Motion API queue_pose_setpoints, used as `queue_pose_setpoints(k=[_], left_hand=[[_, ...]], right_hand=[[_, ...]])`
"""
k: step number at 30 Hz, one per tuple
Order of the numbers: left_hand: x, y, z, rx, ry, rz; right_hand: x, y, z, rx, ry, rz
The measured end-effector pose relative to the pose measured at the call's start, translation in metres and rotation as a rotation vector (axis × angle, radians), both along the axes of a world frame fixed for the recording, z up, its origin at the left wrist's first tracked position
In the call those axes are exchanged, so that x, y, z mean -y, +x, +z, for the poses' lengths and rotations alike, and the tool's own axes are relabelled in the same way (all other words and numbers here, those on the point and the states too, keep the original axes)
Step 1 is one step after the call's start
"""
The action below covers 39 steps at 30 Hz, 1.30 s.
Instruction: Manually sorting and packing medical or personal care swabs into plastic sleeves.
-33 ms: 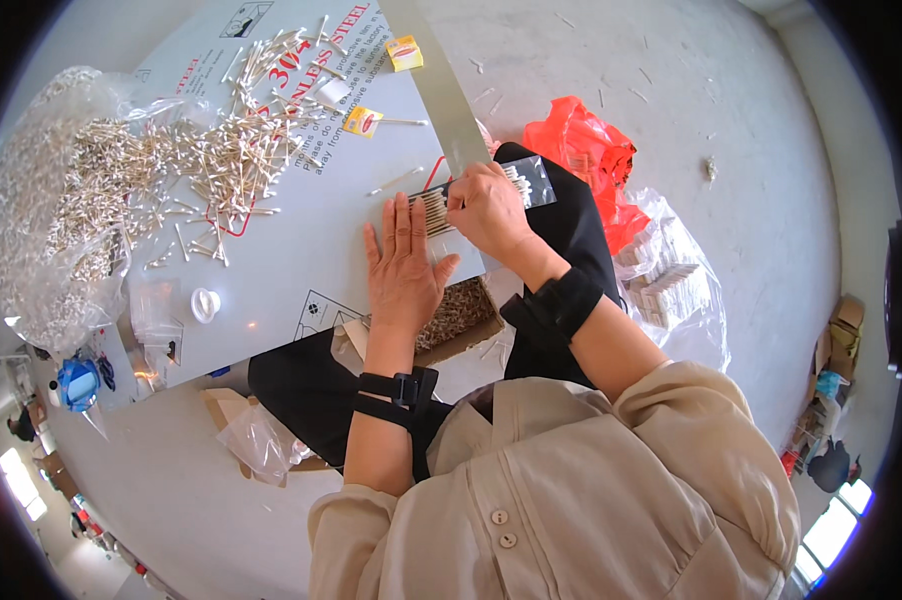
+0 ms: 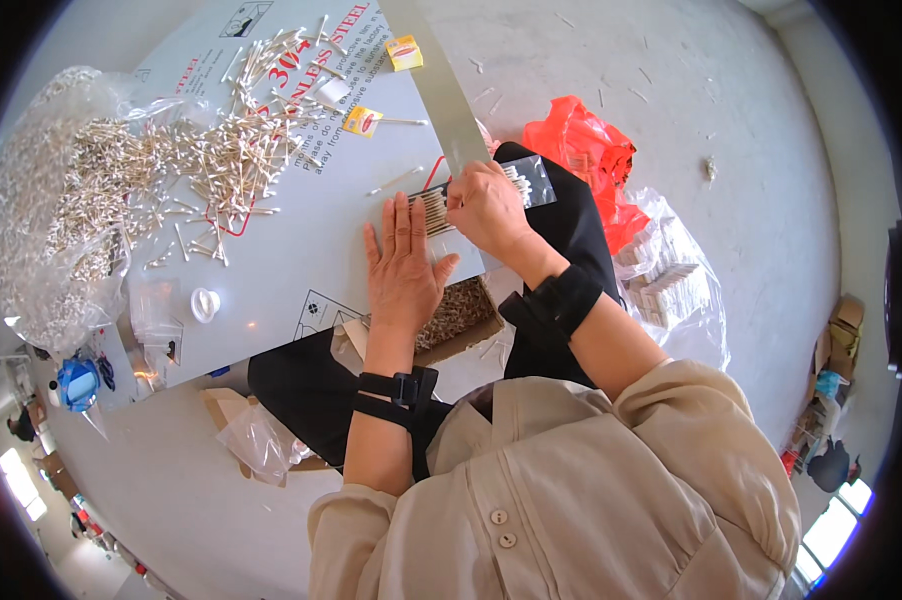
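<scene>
My right hand (image 2: 486, 208) has its fingers clamped on a small clear bag (image 2: 523, 184) and the row of cotton swabs (image 2: 433, 211) at its mouth, at the near edge of the worktop (image 2: 301, 250). My left hand (image 2: 403, 270) lies flat just beside them, fingers spread apart. The swabs are pale sticks with white tips, lined up side by side. More lie loose in a heap (image 2: 221, 165) farther left. The grey floor (image 2: 731, 120) holds an orange bag (image 2: 581, 150).

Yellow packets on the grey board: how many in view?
2. One yellow packet lies near the board's far edge, beside the metal strip. The other yellow packet lies nearer the person, at the edge of the cotton swab pile. More may be hidden under the swabs.
</scene>
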State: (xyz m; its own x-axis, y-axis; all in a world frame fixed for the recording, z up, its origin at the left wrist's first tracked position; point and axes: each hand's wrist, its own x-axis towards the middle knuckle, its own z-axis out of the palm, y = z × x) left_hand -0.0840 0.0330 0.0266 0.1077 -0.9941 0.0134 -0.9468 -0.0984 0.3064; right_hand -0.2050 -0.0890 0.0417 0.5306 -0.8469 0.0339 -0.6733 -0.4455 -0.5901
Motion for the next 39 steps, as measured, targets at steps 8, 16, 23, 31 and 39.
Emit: queue_pose_setpoints(k=[8, 16, 23, 31, 39], left_hand=[[0.001, 0.000, -0.002, 0.007, 0.004, 0.005], [0.001, -0.001, -0.001, -0.012, 0.023, 0.005], [0.003, -0.004, 0.002, -0.015, 0.045, 0.003], [0.013, -0.018, -0.001, -0.005, 0.006, -0.006], [0.017, -0.025, 0.003, -0.044, 0.024, 0.017]], right_hand=[[0.010, 0.004, 0.002, -0.075, 0.090, 0.015], [0.007, -0.015, 0.009, 0.048, -0.185, 0.319], [0.008, -0.019, 0.002, -0.005, -0.242, 0.354], [0.016, -0.034, 0.006, -0.017, -0.240, 0.335], [0.022, -0.073, -0.020, -0.147, -0.259, 0.045]])
